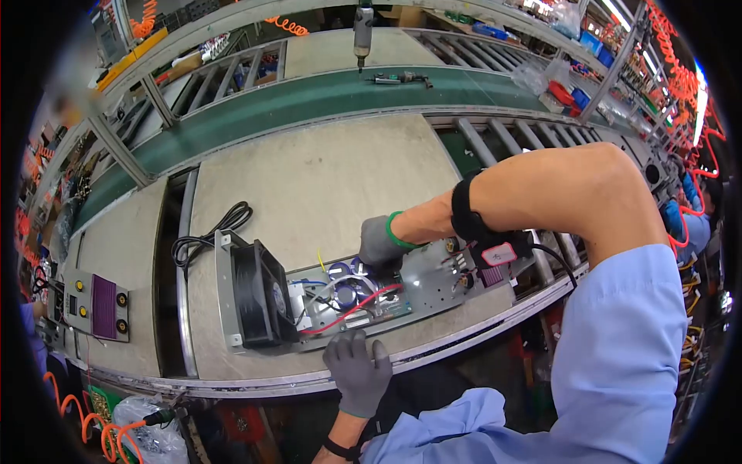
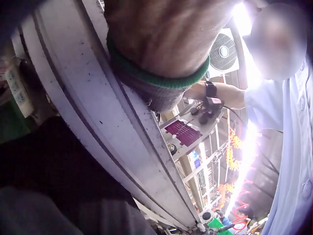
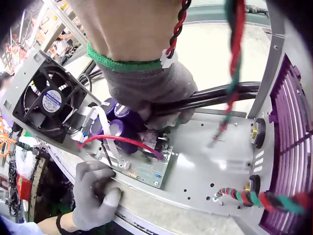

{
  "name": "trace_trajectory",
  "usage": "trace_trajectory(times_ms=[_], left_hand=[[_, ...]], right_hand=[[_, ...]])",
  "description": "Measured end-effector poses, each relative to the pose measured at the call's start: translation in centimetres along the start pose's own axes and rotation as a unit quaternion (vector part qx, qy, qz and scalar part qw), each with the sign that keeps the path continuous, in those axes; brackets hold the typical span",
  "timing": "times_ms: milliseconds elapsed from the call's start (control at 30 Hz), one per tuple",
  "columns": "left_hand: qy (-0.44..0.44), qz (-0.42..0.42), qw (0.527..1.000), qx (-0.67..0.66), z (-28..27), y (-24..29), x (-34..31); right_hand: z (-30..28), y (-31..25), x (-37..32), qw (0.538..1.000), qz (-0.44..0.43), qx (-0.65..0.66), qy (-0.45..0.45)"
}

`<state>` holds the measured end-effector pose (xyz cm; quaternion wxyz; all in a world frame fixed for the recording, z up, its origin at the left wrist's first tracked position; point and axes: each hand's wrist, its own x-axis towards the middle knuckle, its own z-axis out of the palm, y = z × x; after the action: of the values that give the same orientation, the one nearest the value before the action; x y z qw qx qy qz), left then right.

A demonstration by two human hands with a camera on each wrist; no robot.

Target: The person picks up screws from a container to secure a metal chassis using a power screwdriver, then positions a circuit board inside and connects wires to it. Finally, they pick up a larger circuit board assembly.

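Observation:
A long metal chassis [image 1: 433, 288] lies on the bench, with a black fan [image 1: 267, 298] at its left end and purple capacitors [image 3: 122, 117] beside a green circuit board [image 3: 155, 169]. Over the capacitors, my gloved right hand [image 1: 382, 241] has its fingers curled round thick black cables [image 3: 210, 100]; its fingertips are partly hidden. My gloved left hand [image 1: 359, 375] rests with loosely bent fingers at the chassis's near edge. A red wire [image 1: 352, 309] arches over the board. The left wrist view shows mostly the left glove [image 2: 161, 95].
A coiled black cord [image 1: 212, 236] lies behind the fan. Another unit with a purple grille [image 1: 104, 307] stands at the far left. Above the green belt [image 1: 309, 91] hangs a power driver [image 1: 362, 35]; a tool [image 1: 398, 79] lies there. Metal rollers [image 1: 502, 141] are at the right.

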<state>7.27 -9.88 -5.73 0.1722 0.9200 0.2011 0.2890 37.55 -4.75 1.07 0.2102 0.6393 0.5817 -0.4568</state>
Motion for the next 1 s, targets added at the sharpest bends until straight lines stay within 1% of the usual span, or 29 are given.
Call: trace_trajectory(times_ms=[167, 200, 267, 333, 367, 400, 433, 467, 500, 533, 567, 600, 633, 667, 700, 733, 767, 800, 833, 867, 900, 933, 967, 1000], left_hand=[[0.025, -0.011, 1.000, 0.000, 0.1, 0.5, -0.3], [0.032, -0.007, 0.999, -0.003, 0.3, 0.4, -0.1], [0.047, 0.014, 0.999, -0.012, 0.3, 0.2, 0.0], [0.051, 0.031, 0.998, -0.018, 0.2, -0.3, -0.3], [0.052, 0.037, 0.998, -0.023, 0.1, -0.3, -0.2], [0.052, 0.044, 0.997, -0.029, 0.0, -0.3, -0.3], [0.050, 0.052, 0.997, -0.036, -0.1, -0.3, -0.4], [0.054, 0.058, 0.996, -0.038, -0.1, -0.3, -0.5], [0.058, 0.066, 0.995, -0.040, -0.2, -0.4, -0.5], [0.061, 0.074, 0.995, -0.042, -0.2, -0.4, -0.6], [0.052, 0.081, 0.995, -0.025, -0.4, -0.3, -0.7], [0.042, 0.091, 0.995, -0.014, -0.6, -0.6, -0.9], [0.031, 0.105, 0.994, -0.009, -0.6, -1.0, -1.1], [0.018, 0.124, 0.992, -0.011, -0.2, -1.4, -1.2], [0.022, 0.125, 0.992, -0.017, 0.4, -2.1, -1.5], [0.024, 0.128, 0.991, -0.026, 1.3, -2.9, -1.8], [0.033, 0.141, 0.989, -0.017, 1.7, -3.2, -2.0], [0.042, 0.151, 0.988, -0.005, 1.6, -3.4, -2.1], [0.024, 0.124, 0.992, -0.027, 1.6, -3.7, -2.2], [0.005, 0.094, 0.995, -0.040, 1.4, -3.7, -2.2], [-0.004, 0.090, 0.996, -0.025, 1.2, -3.6, -2.3], [-0.012, 0.085, 0.996, -0.006, 1.1, -3.7, -2.3], [-0.007, 0.077, 0.997, 0.017, 1.6, -4.1, -2.5], [-0.006, 0.087, 0.996, 0.031, 1.9, -4.7, -2.4]], right_hand=[[-1.3, 0.0, 0.6, 0.999, 0.017, -0.023, -0.045], [-1.6, -0.1, 0.4, 0.998, 0.037, -0.012, -0.045], [-2.5, -1.4, -1.7, 0.993, 0.110, 0.037, -0.011], [-3.8, -2.0, -3.4, 0.990, 0.088, -0.086, 0.063], [-4.7, -1.6, -3.8, 0.970, 0.059, -0.157, 0.176], [-6.0, -5.5, -10.4, 0.950, 0.064, -0.169, 0.255], [-6.3, -7.3, -14.1, 0.924, 0.065, -0.158, 0.342], [-6.0, -9.4, -18.7, 0.903, 0.067, -0.126, 0.406], [-4.9, -10.4, -21.8, 0.869, 0.055, -0.108, 0.480], [-3.4, -11.3, -24.7, 0.846, 0.032, -0.094, 0.524], [-0.9, -12.0, -27.2, 0.813, 0.002, -0.096, 0.575], [1.6, -12.0, -28.7, 0.796, -0.016, -0.105, 0.596], [5.0, -12.3, -30.1, 0.779, -0.036, -0.094, 0.619], [8.7, -12.2, -30.6, 0.765, -0.038, -0.071, 0.639], [12.7, -13.1, -31.7, 0.788, -0.004, 0.008, 0.616], [17.2, -12.0, -30.7, 0.766, -0.014, 0.034, 0.642], [21.8, -12.1, -30.7, 0.751, -0.019, 0.131, 0.646], [26.7, -10.8, -29.9, 0.768, 0.010, 0.173, 0.616], [31.8, -9.1, -28.9, 0.784, 0.047, 0.197, 0.587], [37.1, -7.0, -28.0, 0.791, 0.090, 0.268, 0.543], [42.7, -5.7, -28.0, 0.773, 0.142, 0.290, 0.546], [46.8, -5.3, -29.4, 0.753, 0.246, 0.356, 0.496], [52.0, -4.4, -30.0, 0.686, 0.347, 0.389, 0.508], [56.0, -4.3, -31.2, 0.591, 0.445, 0.413, 0.532]])
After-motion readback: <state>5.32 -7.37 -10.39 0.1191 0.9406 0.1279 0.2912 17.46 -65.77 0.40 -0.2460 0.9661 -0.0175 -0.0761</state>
